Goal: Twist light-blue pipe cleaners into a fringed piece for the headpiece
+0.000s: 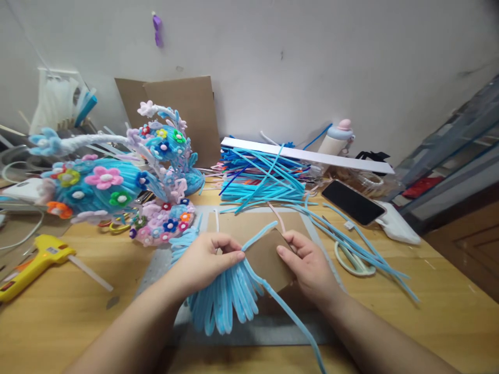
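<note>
My left hand (212, 259) pinches a light blue pipe cleaner (286, 306) between thumb and forefinger. One end of the stem points up right, and the long end trails toward the front edge. Under that hand spreads a bundle of looped blue pipe cleaners (224, 298), fanned out. My right hand (310, 262) grips the edge of a small brown cardboard piece (268, 259), with the thumb on its face. The blue stem crosses the card's left side. A pale pink stem (276, 215) rises behind the card near my right fingers.
Flower-covered pipe cleaner pieces (103, 179) stand at left, beside a yellow glue gun (42, 262). A blue stem pile (261, 176) lies at the back under a white strip (307, 155). On the right are loose stems (362, 249), scissors (353, 262) and a phone (353, 201).
</note>
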The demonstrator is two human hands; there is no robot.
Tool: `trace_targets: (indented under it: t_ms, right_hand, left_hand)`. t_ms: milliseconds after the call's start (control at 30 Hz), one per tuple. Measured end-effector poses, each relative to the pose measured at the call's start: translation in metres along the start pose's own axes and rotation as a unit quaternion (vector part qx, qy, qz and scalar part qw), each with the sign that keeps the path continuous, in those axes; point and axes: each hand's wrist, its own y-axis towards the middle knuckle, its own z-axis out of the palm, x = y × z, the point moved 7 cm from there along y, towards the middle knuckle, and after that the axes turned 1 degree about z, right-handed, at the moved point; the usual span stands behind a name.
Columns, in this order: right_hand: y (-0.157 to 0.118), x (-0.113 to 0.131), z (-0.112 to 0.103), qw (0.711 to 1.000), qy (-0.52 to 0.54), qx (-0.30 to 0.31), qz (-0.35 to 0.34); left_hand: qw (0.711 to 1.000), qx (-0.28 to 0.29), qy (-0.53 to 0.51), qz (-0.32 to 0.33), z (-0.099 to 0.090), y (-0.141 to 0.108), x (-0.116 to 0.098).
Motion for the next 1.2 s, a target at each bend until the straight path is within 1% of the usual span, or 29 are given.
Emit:
trace_targets:
  t_ms: [200,333,500,567,633,667,733,767,800,833,867,900,933,967,1000,1033,1067,1100,1167,1200]
  right_hand:
    - [0.001,0.000,0.002,0.999,0.027,0.010,0.015]
    - [0.000,0.002,0.001,1.000,0.028,0.006,0.005]
    - [-0.001,0.000,0.002,1.000,0.026,0.008,0.004]
    - [-0.002,-0.002,0.003,1.000,0.022,0.007,0.011]
    - [-0.001,-0.004,0.005,1.000,0.017,0.012,0.016]
    - [-0.001,-0.004,0.006,1.000,0.014,0.020,0.020]
    - [0.001,-0.004,0.008,0.999,0.008,0.035,0.020]
    - [0.002,-0.003,0.008,0.999,-0.001,0.037,0.012]
    - [0.002,0.000,0.006,0.999,-0.019,0.026,-0.009]
    - [0.002,0.006,0.002,0.998,-0.050,-0.002,-0.048]
    - [-0.001,0.016,-0.003,0.989,-0.094,-0.043,-0.103]
    - [-0.006,0.026,-0.006,0.971,-0.151,-0.080,-0.167]
    - [-0.013,0.037,-0.004,0.945,-0.213,-0.096,-0.230]
    - [-0.019,0.044,0.002,0.917,-0.273,-0.088,-0.278]
    - [-0.024,0.048,0.012,0.891,-0.329,-0.056,-0.306]
    - [-0.027,0.046,0.023,0.873,-0.377,-0.007,-0.309]
    - [-0.028,0.043,0.031,0.860,-0.417,0.026,-0.292]
    - [-0.028,0.039,0.037,0.849,-0.450,0.044,-0.273]
    - [-0.026,0.031,0.042,0.835,-0.494,0.051,-0.236]
    - [-0.025,0.028,0.043,0.833,-0.503,0.051,-0.225]
  left_hand:
    - [0.999,-0.026,-0.029,-0.001,-0.003,0.000,0.002]
    - [0.999,-0.022,-0.044,-0.010,-0.001,0.000,0.003]
    - [0.999,-0.005,-0.025,-0.024,0.000,0.000,0.003]
    - [1.000,-0.006,-0.015,-0.007,0.000,0.000,0.001]
    - [1.000,-0.020,-0.003,0.022,-0.001,0.001,-0.002]
    - [0.999,-0.025,0.002,0.025,0.000,0.001,-0.002]
    - [1.000,-0.026,0.005,0.000,0.002,0.001,0.004]
    - [0.999,-0.025,0.007,-0.019,0.003,0.001,0.008]
    - [0.999,-0.026,0.009,-0.032,0.003,0.001,0.011]
    - [0.999,-0.031,0.013,-0.036,0.003,0.002,0.013]
    - [0.998,-0.038,0.018,-0.035,0.002,0.002,0.013]
    - [0.998,-0.047,0.022,-0.033,0.002,0.002,0.014]
    - [0.998,-0.054,0.025,-0.032,0.001,0.002,0.014]
    - [0.997,-0.060,0.024,-0.032,0.000,0.002,0.014]
    - [0.997,-0.062,0.023,-0.033,0.000,0.002,0.014]
    - [0.997,-0.064,0.020,-0.033,0.000,0.002,0.014]
    - [0.997,-0.066,0.016,-0.033,0.000,0.002,0.013]
    - [0.997,-0.069,0.012,-0.031,0.000,0.002,0.013]
    - [0.996,-0.080,0.004,-0.029,-0.001,0.002,0.013]
    - [0.996,-0.085,0.002,-0.029,-0.002,0.002,0.013]
